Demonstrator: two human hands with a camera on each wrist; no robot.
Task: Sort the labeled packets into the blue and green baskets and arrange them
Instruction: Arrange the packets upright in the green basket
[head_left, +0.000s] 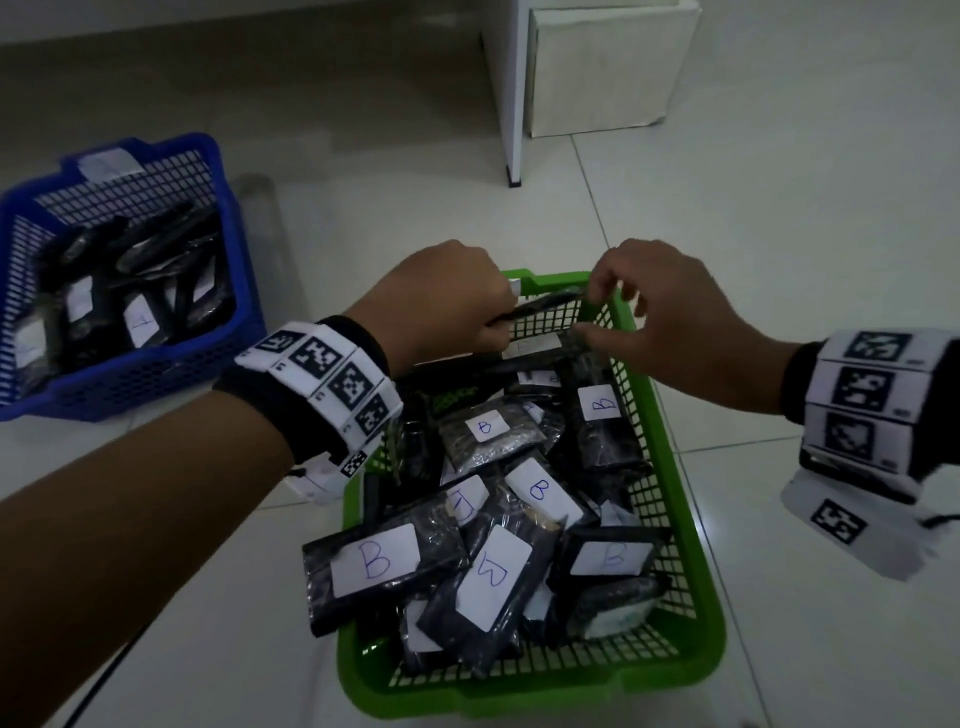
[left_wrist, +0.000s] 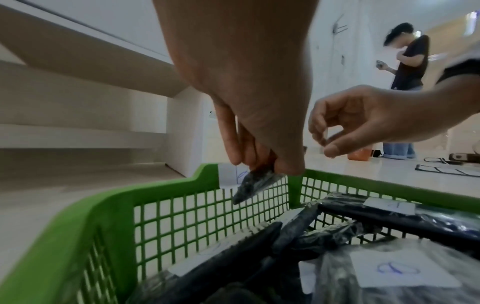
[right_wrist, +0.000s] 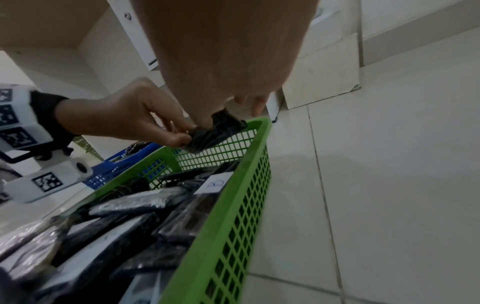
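Observation:
My left hand (head_left: 493, 322) pinches a small black packet (head_left: 545, 306) by its left end, over the far end of the green basket (head_left: 670, 467). In the left wrist view the packet (left_wrist: 255, 185) hangs tilted from my left fingertips (left_wrist: 287, 167). My right hand (head_left: 592, 314) hovers at the packet's other end with fingers loosely curled. The left wrist view shows a gap between the packet and my right hand (left_wrist: 330, 142). The green basket holds several black packets with white "B" labels (head_left: 374, 561). The blue basket (head_left: 244, 291), at far left, holds more black packets (head_left: 140, 322).
Both baskets stand on a white tiled floor. A white panel (head_left: 511, 104) and a beige box (head_left: 602, 67) stand beyond the green basket. In the left wrist view a person (left_wrist: 410, 61) stands far off, with an orange object (left_wrist: 359, 154) on the floor.

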